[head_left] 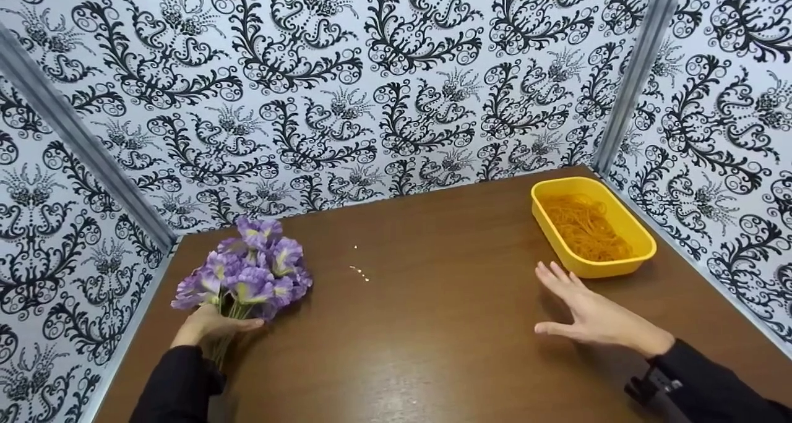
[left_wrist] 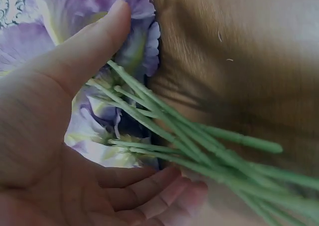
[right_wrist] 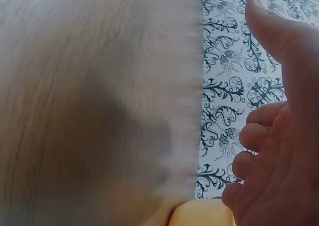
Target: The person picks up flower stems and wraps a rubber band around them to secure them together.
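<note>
A bunch of purple artificial flowers (head_left: 257, 271) with green stems (left_wrist: 184, 136) is at the table's left side. My left hand (head_left: 213, 324) is at the stems just below the blooms. In the left wrist view its thumb (left_wrist: 94, 41) stretches out across the blooms, well apart from the fingers (left_wrist: 149, 196), which lie loosely by the stems without closing on them. My right hand (head_left: 594, 315) hovers over the table with fingers spread and holds nothing. Just beyond its fingertips stands a yellow plastic tub (head_left: 619, 268) with a tangle of orange rubber bands (head_left: 585, 225) inside.
The brown wooden table (head_left: 421, 324) carries a few small pale specks (head_left: 359, 271) left of its middle. Panels with a black-and-white scroll pattern (head_left: 402, 89) close off the back and both sides, with grey metal posts (head_left: 637, 70) at the corners.
</note>
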### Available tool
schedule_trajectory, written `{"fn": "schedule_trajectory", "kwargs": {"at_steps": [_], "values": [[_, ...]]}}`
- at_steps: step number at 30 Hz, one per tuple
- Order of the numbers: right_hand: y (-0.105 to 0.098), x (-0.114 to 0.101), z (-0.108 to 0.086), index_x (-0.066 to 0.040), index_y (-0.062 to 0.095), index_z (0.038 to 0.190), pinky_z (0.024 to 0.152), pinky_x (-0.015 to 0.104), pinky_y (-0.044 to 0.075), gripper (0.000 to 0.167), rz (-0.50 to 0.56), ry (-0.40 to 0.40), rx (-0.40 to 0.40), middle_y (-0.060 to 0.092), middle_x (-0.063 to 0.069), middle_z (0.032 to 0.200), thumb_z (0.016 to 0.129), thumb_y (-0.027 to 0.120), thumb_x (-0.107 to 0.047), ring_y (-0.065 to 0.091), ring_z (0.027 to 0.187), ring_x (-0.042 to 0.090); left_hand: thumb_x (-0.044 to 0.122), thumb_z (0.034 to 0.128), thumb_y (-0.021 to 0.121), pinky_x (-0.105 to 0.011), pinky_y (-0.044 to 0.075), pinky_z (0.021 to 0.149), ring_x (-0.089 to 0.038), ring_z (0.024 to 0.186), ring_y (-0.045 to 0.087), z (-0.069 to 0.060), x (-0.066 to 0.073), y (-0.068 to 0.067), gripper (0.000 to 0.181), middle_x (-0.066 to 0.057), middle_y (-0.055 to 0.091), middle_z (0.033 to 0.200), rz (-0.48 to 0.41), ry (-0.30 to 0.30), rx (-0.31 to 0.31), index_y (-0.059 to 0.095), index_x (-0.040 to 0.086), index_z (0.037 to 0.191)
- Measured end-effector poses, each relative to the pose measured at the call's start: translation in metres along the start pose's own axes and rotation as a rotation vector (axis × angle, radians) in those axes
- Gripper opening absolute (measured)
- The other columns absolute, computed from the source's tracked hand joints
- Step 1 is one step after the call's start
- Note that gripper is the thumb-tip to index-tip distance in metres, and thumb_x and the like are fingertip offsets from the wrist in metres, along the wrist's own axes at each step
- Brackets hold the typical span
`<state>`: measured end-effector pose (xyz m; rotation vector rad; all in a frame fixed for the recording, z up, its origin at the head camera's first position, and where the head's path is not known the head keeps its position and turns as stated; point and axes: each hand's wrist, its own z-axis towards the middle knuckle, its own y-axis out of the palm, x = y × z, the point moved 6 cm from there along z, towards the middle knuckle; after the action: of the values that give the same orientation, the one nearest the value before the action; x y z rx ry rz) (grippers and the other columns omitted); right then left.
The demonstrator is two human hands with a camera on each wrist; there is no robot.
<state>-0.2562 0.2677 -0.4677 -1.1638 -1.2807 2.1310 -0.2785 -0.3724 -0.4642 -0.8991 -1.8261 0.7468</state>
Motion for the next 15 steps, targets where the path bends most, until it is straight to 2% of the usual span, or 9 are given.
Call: {"fn": "schedule_trajectory", "kwargs": {"at_steps": [3,8,10,15], "values": [[0.004,-0.002,0.005,0.004,0.031,0.155,0.117,0.017,-0.006,0.095,0.005,0.008,-0.017,0.024,0.023,0.161,0.088,0.075,-0.049,0.017,0.148,0.048,0.06,0.0772,0.081,-0.068,0.026,0.112,-0.067,0.134,0.021,0.004,0.0,0.001,0.135,-0.054,0.011,0.144,-0.061,-0.024,-0.003,0.003,-0.03,0.141],[0.012,-0.006,0.01,0.003,0.03,0.155,0.121,0.03,-0.002,0.097,0.001,0.018,-0.05,0.023,0.023,0.161,0.089,0.073,-0.053,0.019,0.147,0.049,0.061,0.0789,0.077,-0.066,0.033,0.11,-0.067,0.13,0.03,0.009,0.002,-0.001,0.128,-0.055,0.021,0.14,-0.005,-0.022,0.009,0.013,-0.033,0.138],[0.015,-0.006,0.01,0.004,0.03,0.155,0.122,0.03,-0.002,0.098,-0.002,0.019,-0.059,0.024,0.024,0.161,0.089,0.072,-0.055,0.019,0.147,0.049,0.062,0.0786,0.076,-0.066,0.036,0.108,-0.067,0.129,0.033,0.01,0.005,-0.002,0.127,-0.055,0.025,0.139,0.023,-0.008,0.014,0.016,-0.033,0.137],[0.019,-0.003,0.009,0.005,0.032,0.154,0.123,0.05,0.007,0.099,-0.003,0.037,-0.087,0.027,0.026,0.16,0.088,0.071,-0.058,0.02,0.148,0.047,0.054,0.0795,0.077,-0.064,0.038,0.107,-0.066,0.129,0.034,0.016,0.009,-0.003,0.117,-0.055,0.027,0.138,0.028,0.037,0.035,0.023,-0.033,0.136]]}}
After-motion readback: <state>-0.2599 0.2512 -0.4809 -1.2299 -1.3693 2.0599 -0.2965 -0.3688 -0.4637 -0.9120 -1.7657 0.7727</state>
